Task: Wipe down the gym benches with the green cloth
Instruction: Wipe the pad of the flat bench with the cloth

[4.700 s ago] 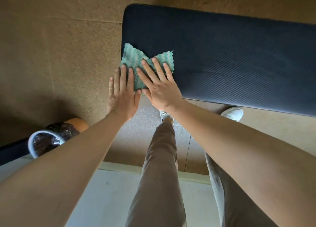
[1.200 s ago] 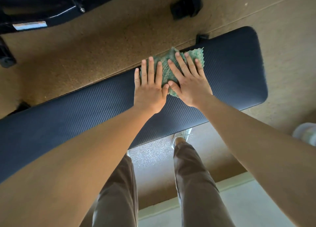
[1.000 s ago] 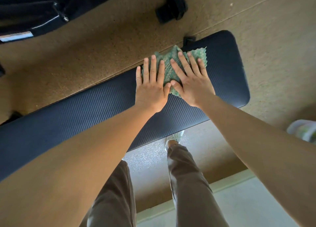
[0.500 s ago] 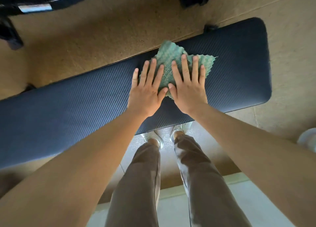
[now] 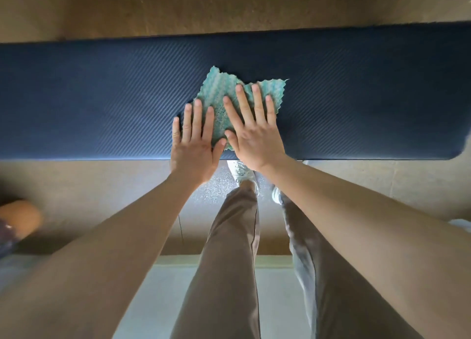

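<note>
two flat hands, left hand (image 5: 194, 150) and right hand (image 5: 255, 137), fingers straight (gripping nothing), press one green cloth (image 5: 224, 93) on one bench (image 5: 89, 101).

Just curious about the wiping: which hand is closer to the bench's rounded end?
Right. The right hand lies flat on the green cloth, on the side toward the rounded end; the left hand lies beside it, farther off.

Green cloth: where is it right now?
Head view, centre: the textured green cloth lies on the dark blue ribbed bench pad, pressed flat under left hand and right hand.
</note>
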